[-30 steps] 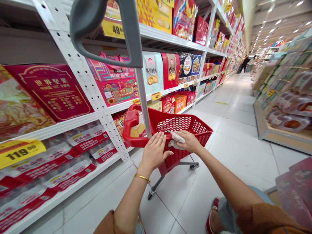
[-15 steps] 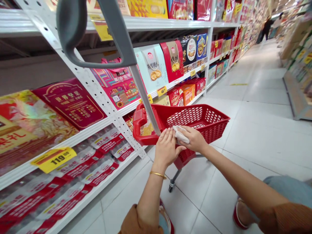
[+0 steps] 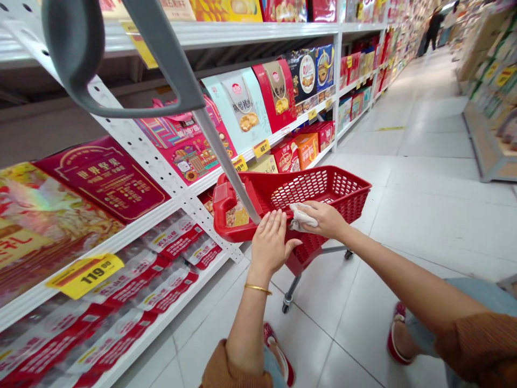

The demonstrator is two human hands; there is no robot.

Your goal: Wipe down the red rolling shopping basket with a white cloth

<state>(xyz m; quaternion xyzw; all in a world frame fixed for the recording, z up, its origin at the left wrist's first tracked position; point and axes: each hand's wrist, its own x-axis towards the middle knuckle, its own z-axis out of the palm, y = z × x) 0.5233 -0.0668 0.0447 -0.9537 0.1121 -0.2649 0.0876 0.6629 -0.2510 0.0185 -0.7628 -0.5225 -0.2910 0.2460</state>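
Observation:
A red plastic shopping basket cart [image 3: 250, 233] with perforated walls stands in front of me on wheeled metal legs. From its near left end a grey pole [image 3: 226, 156] rises to a looped grey handle [image 3: 161, 109]. My left hand [image 3: 271, 240] lies flat on the rim near the pole's foot, fingers stretched out and nothing in them. Just right of it, my right hand [image 3: 328, 220] grips a white cloth [image 3: 302, 216] and presses it against the same rim. The cloth is crumpled, partly hidden under the fingers.
On the left, white shelves [image 3: 283, 33] hold gift boxes [image 3: 238, 108] and shrink-wrapped bottles [image 3: 117, 302], with yellow price tags [image 3: 86, 275]. A tiled aisle [image 3: 424, 205] runs ahead, with another display [image 3: 493, 129] at right. People [image 3: 434, 29] are far off.
The right hand has slid the cloth slightly right along the rim, so a gap opens between the hands. The left hand stays on the rim. My view has shifted a little.

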